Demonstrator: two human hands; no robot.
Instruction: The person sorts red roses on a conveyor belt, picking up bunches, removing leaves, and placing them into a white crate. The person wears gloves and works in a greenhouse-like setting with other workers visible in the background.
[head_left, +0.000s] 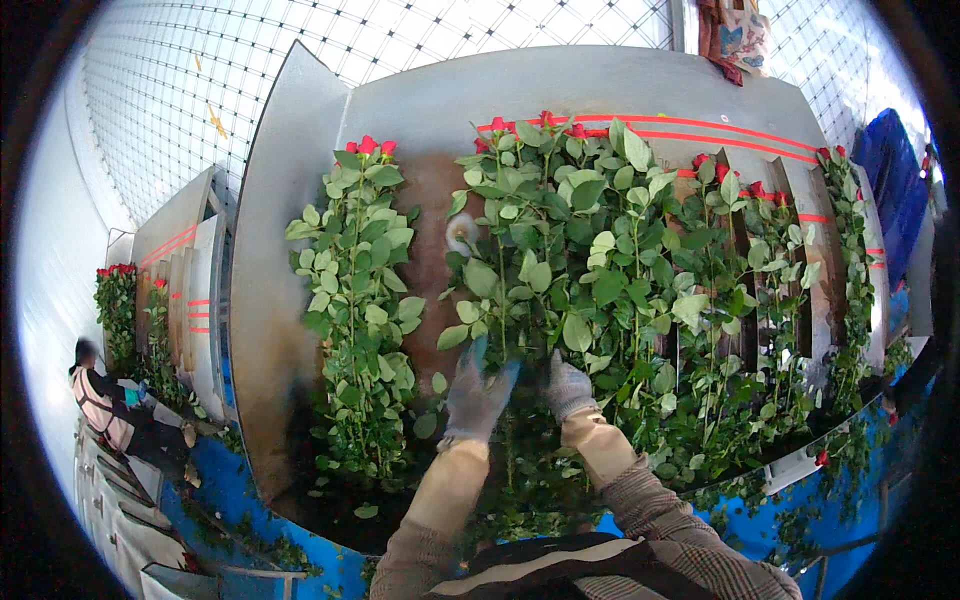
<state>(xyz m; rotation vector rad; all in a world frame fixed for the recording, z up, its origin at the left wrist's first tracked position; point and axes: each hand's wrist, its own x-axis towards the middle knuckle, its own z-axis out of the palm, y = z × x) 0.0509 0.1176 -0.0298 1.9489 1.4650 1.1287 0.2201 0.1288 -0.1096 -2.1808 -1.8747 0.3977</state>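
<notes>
My left hand (478, 397), in a pale blue-grey glove, reaches to the lower leaves of the middle red roses (499, 124). Its thumb and fingers are spread, with a rose stem (502, 300) running down towards the gap between them. The glove looks slightly blurred. To its right is my right hand (570, 386), gloved alike, against the foliage; leaves cover its fingertips, so its grip is unclear. Both hands are over a metal sorting table (270, 225). Left of them lies a separate bunch of long-stemmed red roses (364, 300), heads away from me.
Red stripes (720, 139) mark the table's back. More roses (761, 247) lie across upright metal dividers (784, 187) at right. A co-worker (105, 405) sits at far left near another striped table (202, 285). Leaf litter covers parts of the blue floor (330, 559). Bags (742, 34) hang behind.
</notes>
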